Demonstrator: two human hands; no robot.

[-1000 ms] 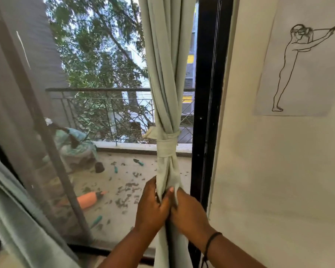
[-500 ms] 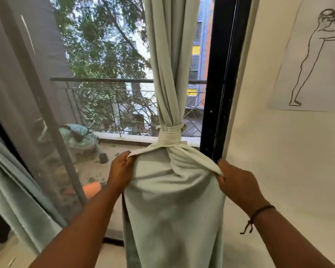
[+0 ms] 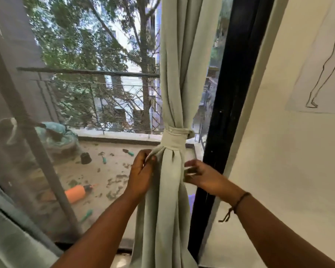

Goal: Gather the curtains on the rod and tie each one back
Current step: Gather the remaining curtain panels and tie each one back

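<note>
A pale green curtain (image 3: 180, 64) hangs gathered beside the black window frame, bound at mid height by a tie-back band (image 3: 175, 135) of the same cloth. Below the band the fabric falls in narrow folds. My left hand (image 3: 141, 175) pinches a fold of the curtain at its left edge just under the band. My right hand (image 3: 198, 174) is at the curtain's right edge, fingers curled against the cloth; its grip is blurred. A second curtain (image 3: 10, 235) shows at the lower left.
The black frame (image 3: 226, 105) and a cream wall with a line drawing (image 3: 321, 74) stand to the right. Behind the glass, a balcony floor holds an orange bottle (image 3: 75, 193), a small dark pot (image 3: 85, 158) and scattered tools, with a railing (image 3: 89, 71).
Half a second ago both hands held the lower fabric spread wide apart; now they have come together and the cloth is bunched into narrow folds under the band.
</note>
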